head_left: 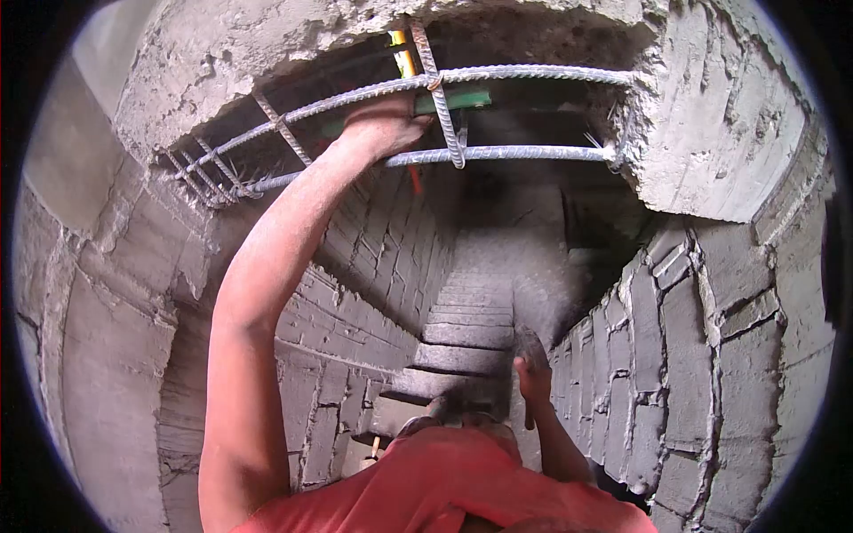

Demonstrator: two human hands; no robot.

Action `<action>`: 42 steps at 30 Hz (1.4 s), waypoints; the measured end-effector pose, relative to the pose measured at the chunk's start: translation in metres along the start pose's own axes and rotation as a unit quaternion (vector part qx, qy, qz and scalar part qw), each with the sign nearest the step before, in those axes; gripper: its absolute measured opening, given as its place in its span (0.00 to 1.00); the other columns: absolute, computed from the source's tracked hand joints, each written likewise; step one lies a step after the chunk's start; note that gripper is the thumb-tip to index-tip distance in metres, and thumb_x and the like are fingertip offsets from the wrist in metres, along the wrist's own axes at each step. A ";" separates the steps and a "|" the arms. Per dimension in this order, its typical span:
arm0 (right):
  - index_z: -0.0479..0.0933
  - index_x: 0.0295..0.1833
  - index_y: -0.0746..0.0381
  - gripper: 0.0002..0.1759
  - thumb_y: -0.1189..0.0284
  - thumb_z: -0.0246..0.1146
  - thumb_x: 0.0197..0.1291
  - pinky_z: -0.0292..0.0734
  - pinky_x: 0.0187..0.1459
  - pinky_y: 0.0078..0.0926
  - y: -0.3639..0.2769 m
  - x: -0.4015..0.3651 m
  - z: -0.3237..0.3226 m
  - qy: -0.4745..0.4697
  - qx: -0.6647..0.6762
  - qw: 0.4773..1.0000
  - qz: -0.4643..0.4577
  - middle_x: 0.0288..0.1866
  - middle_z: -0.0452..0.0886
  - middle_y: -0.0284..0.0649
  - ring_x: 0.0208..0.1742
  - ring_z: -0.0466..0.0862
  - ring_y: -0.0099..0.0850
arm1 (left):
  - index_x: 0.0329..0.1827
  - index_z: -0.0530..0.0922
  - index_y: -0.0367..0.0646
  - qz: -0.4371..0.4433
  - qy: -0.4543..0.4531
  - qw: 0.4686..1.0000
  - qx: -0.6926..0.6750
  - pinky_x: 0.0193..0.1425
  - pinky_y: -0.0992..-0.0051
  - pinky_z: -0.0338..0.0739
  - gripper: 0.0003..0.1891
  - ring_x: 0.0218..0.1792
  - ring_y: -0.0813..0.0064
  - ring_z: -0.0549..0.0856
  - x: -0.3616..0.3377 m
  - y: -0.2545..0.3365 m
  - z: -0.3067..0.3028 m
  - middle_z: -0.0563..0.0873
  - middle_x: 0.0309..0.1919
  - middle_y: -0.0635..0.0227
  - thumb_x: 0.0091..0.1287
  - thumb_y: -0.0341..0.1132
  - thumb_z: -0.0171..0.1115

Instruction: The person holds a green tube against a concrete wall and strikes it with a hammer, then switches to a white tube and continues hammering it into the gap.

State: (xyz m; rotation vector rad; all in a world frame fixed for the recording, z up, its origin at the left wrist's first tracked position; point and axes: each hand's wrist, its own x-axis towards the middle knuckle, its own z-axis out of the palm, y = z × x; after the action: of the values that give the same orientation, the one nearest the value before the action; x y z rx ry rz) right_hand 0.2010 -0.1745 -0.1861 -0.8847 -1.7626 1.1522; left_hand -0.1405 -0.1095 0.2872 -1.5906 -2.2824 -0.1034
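Note:
My left hand (386, 126) reaches up through the exposed rebar grid (533, 153) in a gap in the concrete. It is closed at a green strip (462, 100), which shows on both sides of it; the fingertips are hidden. Just above the hand, a yellow piece (402, 55) stands upright behind the upper bar. Low down beside my body, my right hand (533, 380) is closed round the handle of a hammer-like tool (530, 345). Its dark head points upward, and its exact kind is hard to make out.
Rough concrete (711, 115) edges the gap, with rebar ends sticking out. Far below, a narrow stairway (471, 320) runs between brick walls (680, 355). A small object with a light handle (375, 447) lies at the lower left, by the wall.

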 end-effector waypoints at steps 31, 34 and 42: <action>0.76 0.45 0.64 0.09 0.69 0.61 0.65 0.72 0.36 0.26 -0.113 0.004 0.057 0.005 0.085 0.996 0.008 0.33 0.74 0.34 0.32 0.74 0.25 | 0.55 0.70 0.38 0.218 0.006 0.975 -0.036 0.54 0.51 0.75 0.20 0.49 0.42 0.82 -0.029 -0.030 -0.025 0.82 0.44 0.41 0.74 0.48 0.45; 0.76 0.44 0.65 0.13 0.65 0.62 0.65 0.72 0.35 0.23 -0.183 0.034 0.063 0.117 0.103 0.987 -0.036 0.32 0.73 0.33 0.30 0.73 0.24 | 0.56 0.73 0.41 0.168 0.042 0.967 -0.185 0.55 0.52 0.76 0.20 0.52 0.43 0.81 -0.027 -0.033 -0.014 0.82 0.49 0.43 0.76 0.49 0.46; 0.70 0.34 0.62 0.16 0.61 0.57 0.69 0.74 0.32 0.26 -0.216 0.051 0.120 0.104 0.412 0.879 -0.215 0.27 0.75 0.36 0.27 0.75 0.24 | 0.71 0.69 0.68 0.138 -0.057 0.982 0.117 0.58 0.55 0.77 0.22 0.53 0.50 0.83 -0.020 -0.032 -0.022 0.83 0.52 0.50 0.77 0.53 0.39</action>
State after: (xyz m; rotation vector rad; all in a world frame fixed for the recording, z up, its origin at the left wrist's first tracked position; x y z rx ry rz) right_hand 0.0472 -0.2435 0.0019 -0.0789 -1.0331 1.2720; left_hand -0.1589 -0.1448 0.3059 -1.8017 -2.0396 0.3229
